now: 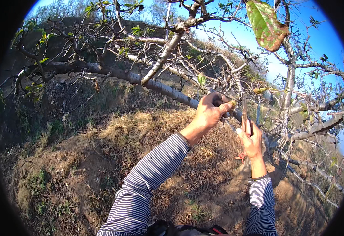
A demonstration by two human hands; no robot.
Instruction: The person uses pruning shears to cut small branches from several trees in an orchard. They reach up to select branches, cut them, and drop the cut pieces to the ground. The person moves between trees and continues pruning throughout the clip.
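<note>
My left hand (211, 109) is closed at a branch, thumb and fingers pinching a small yellowish-brown piece (233, 103). Whether that piece is a cut stub or something loose, I cannot tell. Just to its right, my right hand (252, 141) grips a knife by the handle. The thin blade (244, 106) points upward, close beside the left fingertips. A red cord (241, 157) hangs below the right hand. Behind the left hand runs a thick, pale-barked tree limb (172, 93), partly hidden by the fingers.
Bare twigs (231, 70) crowd around both hands. A large blotched leaf (266, 26) hangs near the camera at upper right. More pale limbs (319, 129) cross the right side. Below lies sloping ground (124, 165) with dry grass and fallen leaves.
</note>
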